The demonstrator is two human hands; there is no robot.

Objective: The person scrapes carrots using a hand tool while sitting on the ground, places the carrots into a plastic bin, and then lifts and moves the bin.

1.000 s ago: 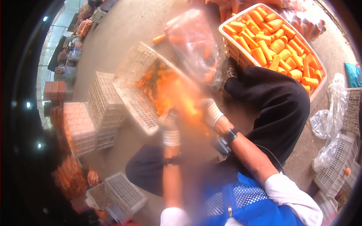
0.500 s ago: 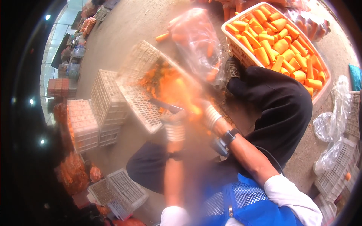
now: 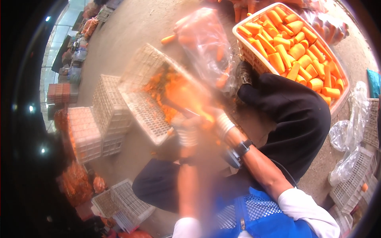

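A blurred patch smears the middle of the view. My left hand [image 3: 185, 125], in a glove with a ribbed cuff, is closed on a knife [image 3: 183, 110]. Its dark blade points up and left over a white slatted crate [image 3: 152, 121]; the handle is hidden. Close on the right, my right hand [image 3: 218, 119], also gloved, is closed round an orange carrot [image 3: 207, 116], whose near end shows blurred by the fingers. Orange carrot pieces [image 3: 166, 89] lie inside the tilted crate, just beyond both hands.
A pale crate [image 3: 258, 63] full of trimmed carrots stands at the far right, beside my bent knee. A clear bag [image 3: 204, 39] of carrots lies beyond the hands. Stacked crates [image 3: 113, 103] stand to the left, and empty plastic bags [image 3: 349, 131] lie at the right.
My left hand has shifted slightly right, toward the right hand, and the knife blade has swung in with it. The right hand stays nearly in place.
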